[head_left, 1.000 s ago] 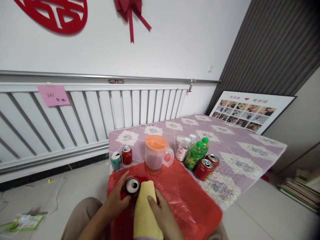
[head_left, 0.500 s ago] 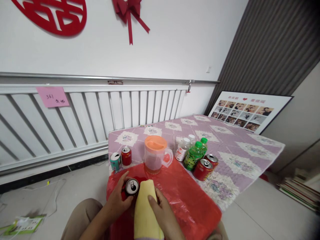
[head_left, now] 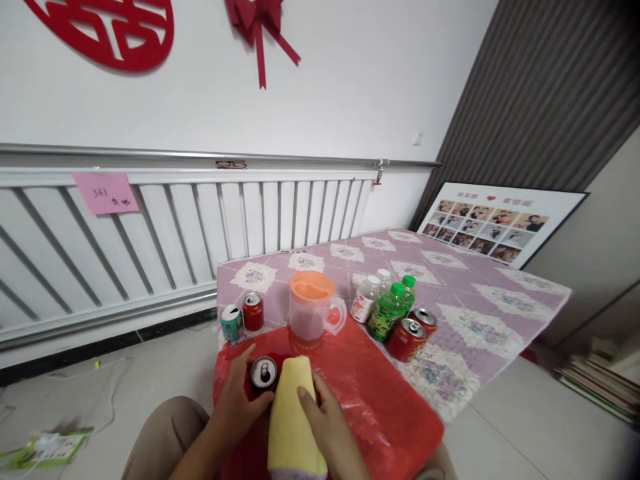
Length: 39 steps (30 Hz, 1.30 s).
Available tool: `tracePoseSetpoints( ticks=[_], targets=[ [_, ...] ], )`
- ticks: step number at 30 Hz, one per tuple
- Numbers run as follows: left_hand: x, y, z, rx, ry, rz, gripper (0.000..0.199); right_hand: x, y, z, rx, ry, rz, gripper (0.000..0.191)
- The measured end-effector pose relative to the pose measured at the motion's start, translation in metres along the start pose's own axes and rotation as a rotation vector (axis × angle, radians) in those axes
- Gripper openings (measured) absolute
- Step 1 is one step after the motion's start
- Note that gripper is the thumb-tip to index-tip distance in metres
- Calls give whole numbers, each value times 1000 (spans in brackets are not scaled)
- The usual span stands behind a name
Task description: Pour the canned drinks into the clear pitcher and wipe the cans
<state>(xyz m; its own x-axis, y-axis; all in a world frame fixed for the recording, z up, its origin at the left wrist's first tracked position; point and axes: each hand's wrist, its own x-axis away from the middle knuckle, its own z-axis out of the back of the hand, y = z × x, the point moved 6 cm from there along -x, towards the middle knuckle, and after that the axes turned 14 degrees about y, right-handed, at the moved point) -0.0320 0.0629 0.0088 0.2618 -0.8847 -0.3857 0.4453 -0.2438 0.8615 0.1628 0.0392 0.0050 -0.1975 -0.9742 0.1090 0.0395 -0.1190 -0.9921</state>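
My left hand [head_left: 239,390] curves around a drink can [head_left: 263,373] standing upright on the red plastic sheet, its top opened and its tab showing. The thumb lies at the can's near side and the fingers at its far left; their exact contact is partly hidden. Just to the right, my right hand [head_left: 327,420] grips a pale yellow folded cloth [head_left: 293,420] with a purplish lower edge. Its thumb rests on top and its fingers go behind the right side. The cloth's upper end is close beside the can.
A clear jug [head_left: 307,323] with an orange lid stands beyond the cloth. Left of it are a teal can [head_left: 231,325] and a red can [head_left: 253,312]. Several bottles [head_left: 387,311] and red cans [head_left: 407,340] stand to the right. A radiator [head_left: 280,220] runs behind the table.
My left hand's thumb has shifted slightly right, towards the cloth. The cloth's upper end has moved a little up and right with my right hand. The can stays almost in place.
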Motion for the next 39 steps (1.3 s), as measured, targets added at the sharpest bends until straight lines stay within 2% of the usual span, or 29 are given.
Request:
tracePoseSetpoints(
  ticks=[3, 6, 8, 10, 14, 17, 20, 25, 27, 31, 35, 37, 39],
  targets=[
    [-3, 1, -1, 44, -78, -3, 78, 3, 4, -3, 64, -28, 45, 45],
    [-4, 1, -1, 131, -208, 17, 81, 6, 13, -3, 115, -79, 32, 45],
    [-5, 1, -1, 174, -254, 26, 82, 6, 15, -2, 101, -90, 23, 47],
    [-4, -1, -1, 179, -240, 24, 82, 5, 14, -1, 66, -59, 26, 48],
    [-2, -5, -2, 73, -111, 38, 85, 0, 5, 1, 10, 32, 5, 53],
    [-1, -5, -3, 25, -62, 47, 84, 0, 0, -3, -18, 20, 9, 52],
    [-2, -2, -1, 57, -87, 46, 79, 2, 1, -5, 24, -13, 39, 47],
    [-6, 3, 1, 177, -285, 56, 83, 8, 9, -3, 85, -71, 40, 46],
    [-6, 2, 1, 178, -315, 63, 85, 7, 7, 0, 58, -56, 37, 48],
    [-5, 2, 1, 94, -190, 34, 85, 1, 0, 3, 25, 21, 14, 50],
    [-3, 0, 0, 12, -82, 21, 81, -1, -5, -3, 27, 9, 45, 49],
    [-4, 0, 1, 9, -85, 16, 80, 2, -3, -5, 49, -17, 55, 47],
    [-6, 2, 2, 49, -141, 9, 81, 6, 1, -6, 81, -49, 51, 46]
  ],
)
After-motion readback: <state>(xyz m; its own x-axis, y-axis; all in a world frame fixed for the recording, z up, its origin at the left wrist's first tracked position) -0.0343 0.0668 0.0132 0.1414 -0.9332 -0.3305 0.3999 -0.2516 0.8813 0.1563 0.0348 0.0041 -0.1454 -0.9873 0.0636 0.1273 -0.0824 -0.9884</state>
